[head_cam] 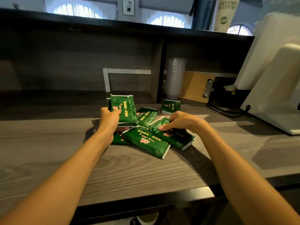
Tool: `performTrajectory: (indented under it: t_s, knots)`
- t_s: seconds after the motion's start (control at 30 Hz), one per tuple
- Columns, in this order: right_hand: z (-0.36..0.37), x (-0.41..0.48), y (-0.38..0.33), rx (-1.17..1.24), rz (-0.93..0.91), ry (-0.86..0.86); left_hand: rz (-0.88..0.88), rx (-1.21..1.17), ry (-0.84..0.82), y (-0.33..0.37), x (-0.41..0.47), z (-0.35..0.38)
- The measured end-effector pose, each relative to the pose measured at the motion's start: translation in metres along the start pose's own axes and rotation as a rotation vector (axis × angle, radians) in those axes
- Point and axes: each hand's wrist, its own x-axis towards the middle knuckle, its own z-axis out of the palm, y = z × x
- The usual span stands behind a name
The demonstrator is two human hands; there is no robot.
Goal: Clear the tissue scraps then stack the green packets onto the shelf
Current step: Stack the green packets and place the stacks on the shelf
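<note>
A person's left hand [109, 114] clasps a small upright stack of glossy green foil packets [123, 108], freeing the right hand [176, 121], fingers curled, to press another packet [174, 135] on the grey wood-grain counter [48, 143], ready for shelving.

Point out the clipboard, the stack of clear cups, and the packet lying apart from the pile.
clipboard [194, 86]: head view, wooden board face.
stack of clear cups [176, 77]: head view, mid-stack wall.
lone green packet [171, 106]: head view, printed top face.
</note>
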Motion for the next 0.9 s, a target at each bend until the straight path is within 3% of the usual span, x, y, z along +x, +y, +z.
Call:
performTrajectory:
  t_s: [0.2, 0.37, 0.53, 0.73, 0.9]
  knots:
    - [0.009, 0.003, -0.005, 0.412, -0.088, 0.254, 0.122, 0.116, -0.061, 0.009, -0.017, 0.005]
    - [0.009, 0.005, -0.008, 0.838, -0.173, 0.24, 0.219, 0.226, -0.072, 0.01, -0.023, 0.006]
    - [0.015, 0.003, -0.014, 1.043, -0.215, 0.214, 0.266, 0.288, -0.011, 0.01, -0.023, 0.004]
    - [0.031, 0.003, -0.023, 1.245, -0.254, 0.138, 0.256, 0.282, -0.077, 0.011, -0.028, 0.008]
    - [0.045, 0.006, -0.038, 1.161, -0.281, 0.274, 0.332, 0.286, -0.173, 0.015, -0.039, 0.013]
